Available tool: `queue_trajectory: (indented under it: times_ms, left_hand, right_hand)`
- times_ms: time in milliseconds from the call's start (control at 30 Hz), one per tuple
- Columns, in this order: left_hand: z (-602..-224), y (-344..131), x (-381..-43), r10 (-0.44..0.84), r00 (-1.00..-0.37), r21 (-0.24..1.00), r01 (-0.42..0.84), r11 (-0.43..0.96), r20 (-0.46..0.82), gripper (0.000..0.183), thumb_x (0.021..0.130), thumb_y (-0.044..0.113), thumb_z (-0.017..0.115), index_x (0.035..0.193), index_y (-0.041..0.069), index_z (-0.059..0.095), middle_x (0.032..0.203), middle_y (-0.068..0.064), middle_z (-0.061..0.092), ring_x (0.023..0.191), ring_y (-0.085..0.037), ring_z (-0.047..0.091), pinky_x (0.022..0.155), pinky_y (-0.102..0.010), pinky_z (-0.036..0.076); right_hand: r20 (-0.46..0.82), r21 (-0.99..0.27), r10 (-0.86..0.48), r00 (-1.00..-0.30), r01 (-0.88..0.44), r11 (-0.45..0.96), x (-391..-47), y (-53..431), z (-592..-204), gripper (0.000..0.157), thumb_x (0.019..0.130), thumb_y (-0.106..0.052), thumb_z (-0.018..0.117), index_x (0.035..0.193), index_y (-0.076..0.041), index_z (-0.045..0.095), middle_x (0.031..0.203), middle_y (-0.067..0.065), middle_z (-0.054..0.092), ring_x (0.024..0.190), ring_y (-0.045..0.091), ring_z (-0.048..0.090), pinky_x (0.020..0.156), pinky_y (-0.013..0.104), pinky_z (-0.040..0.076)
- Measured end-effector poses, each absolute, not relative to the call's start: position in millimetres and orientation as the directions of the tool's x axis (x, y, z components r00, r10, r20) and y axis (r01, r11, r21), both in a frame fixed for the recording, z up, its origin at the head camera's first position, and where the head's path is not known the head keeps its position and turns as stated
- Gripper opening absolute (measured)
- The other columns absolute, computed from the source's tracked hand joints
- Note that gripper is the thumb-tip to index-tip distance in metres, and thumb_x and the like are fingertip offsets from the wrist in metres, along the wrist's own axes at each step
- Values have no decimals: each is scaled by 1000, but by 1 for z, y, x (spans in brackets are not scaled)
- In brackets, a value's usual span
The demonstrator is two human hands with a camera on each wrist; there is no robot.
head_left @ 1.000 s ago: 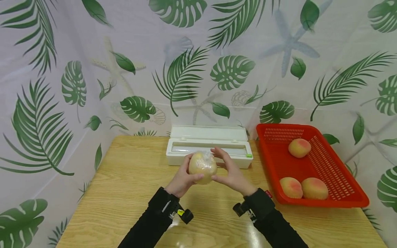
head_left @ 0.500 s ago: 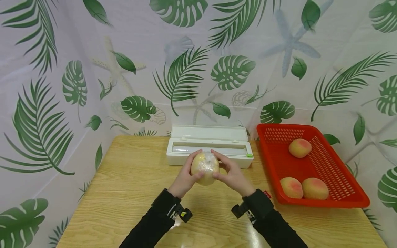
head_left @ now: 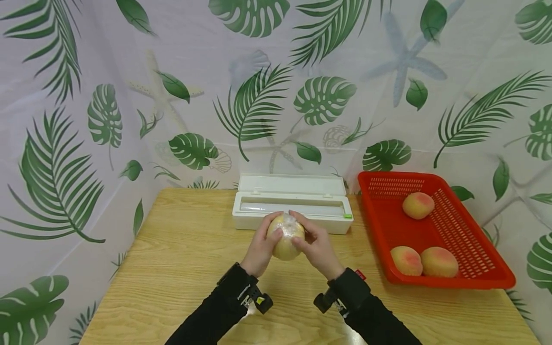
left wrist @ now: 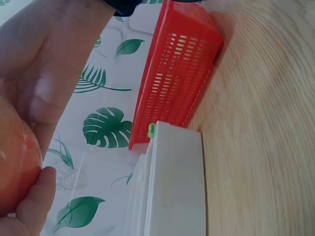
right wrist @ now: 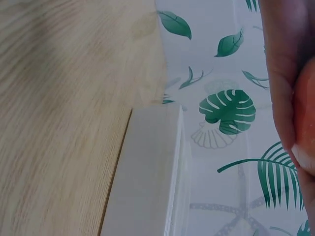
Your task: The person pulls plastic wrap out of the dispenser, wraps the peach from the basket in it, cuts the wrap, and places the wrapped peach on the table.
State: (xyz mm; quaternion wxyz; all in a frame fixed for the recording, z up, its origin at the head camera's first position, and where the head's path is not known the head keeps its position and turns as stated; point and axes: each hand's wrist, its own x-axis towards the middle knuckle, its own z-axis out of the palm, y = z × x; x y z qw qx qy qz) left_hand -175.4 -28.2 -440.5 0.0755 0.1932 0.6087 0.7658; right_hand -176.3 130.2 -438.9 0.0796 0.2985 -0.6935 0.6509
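Observation:
A peach (head_left: 286,248) covered in shiny clear plastic film is held up in front of the white box, between both hands. My left hand (head_left: 260,250) grips its left side, thumb on the near face. On the right side, my right hand (head_left: 320,252) grips it the same way. The film looks bunched at the top, between the fingertips. A reddish side of the peach (left wrist: 18,160) shows at the edge of the left wrist view, and part of the peach (right wrist: 306,115) at the right wrist view's edge. Palms and fingers hide the rest of it.
Behind the hands stands a white cling film box (head_left: 247,222), its lid raised and a roll inside. To the right, a red plastic basket (head_left: 448,281) holds three peaches, one (head_left: 418,206) at the back. Under everything is a wooden table (head_left: 181,249) beside leaf-patterned cloth (head_left: 276,120).
Both hands have drawn closer together around the peach, thumbs now pressing higher on its near face. The peach has turned slightly and shifted a little down. Basket and box stay put.

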Motion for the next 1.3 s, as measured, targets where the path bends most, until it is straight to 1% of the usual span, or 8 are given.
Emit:
queue_trajectory:
  times_ms: [333,533,600,667,767,833,1033,1300]
  left_hand:
    - [-444,-22,-174,285,-926,933,147,-329,247,45,86,23,43,124,0,35,119,-17,36,96,-21,45,72,-31,44]
    - [-443,-20,-173,289,-928,934,133,-330,234,42,88,22,42,123,0,33,120,-18,34,98,-20,44,75,-30,43]
    - [-442,-20,-171,321,-922,938,106,-329,216,47,90,28,41,126,2,28,122,-18,31,97,-20,44,74,-30,43]
    - [-441,-22,-171,363,-911,942,71,-327,195,57,90,41,39,131,5,22,123,-18,29,97,-20,44,74,-31,42]
    - [-440,-23,-171,411,-897,944,19,-330,162,72,87,57,33,137,9,13,124,-18,27,96,-19,44,73,-30,42]
    - [-439,-24,-171,420,-897,941,-14,-339,138,70,88,56,32,138,10,13,125,-18,28,95,-19,44,73,-29,42]
    - [-436,-19,-170,361,-928,919,-63,-388,89,40,94,26,36,128,7,27,125,-15,31,96,-18,45,73,-29,43]
    - [-440,-14,-168,292,-944,920,31,-390,155,36,95,23,36,123,2,29,122,-14,34,100,-19,45,74,-30,45]
  right_hand:
    - [512,-853,-229,-828,-521,-27,-172,123,-443,46,85,-15,59,122,9,46,125,26,43,104,14,49,78,23,45]
    - [496,-858,-239,-835,-514,17,-173,123,-442,40,85,-1,50,123,9,45,126,25,43,108,15,47,80,24,44]
    - [466,-871,-275,-841,-491,23,-174,124,-440,40,89,-9,45,126,6,43,126,23,42,106,18,47,78,28,45]
    - [428,-890,-318,-846,-456,16,-175,126,-438,46,93,-27,40,130,1,38,127,21,40,104,22,46,76,33,44]
    - [381,-915,-367,-849,-404,-15,-176,128,-435,65,90,-51,35,133,-3,32,127,21,35,104,27,42,75,38,43]
    - [371,-921,-372,-850,-388,-32,-176,128,-434,70,88,-55,36,133,-2,30,127,22,33,104,27,42,75,37,43]
    - [367,-928,-287,-885,-367,-56,-172,121,-433,38,94,-18,39,125,4,39,123,21,38,99,18,45,73,27,44]
    - [548,-830,-188,-815,-558,-4,-170,111,-436,19,87,1,39,98,8,53,116,26,45,108,23,44,86,26,38]
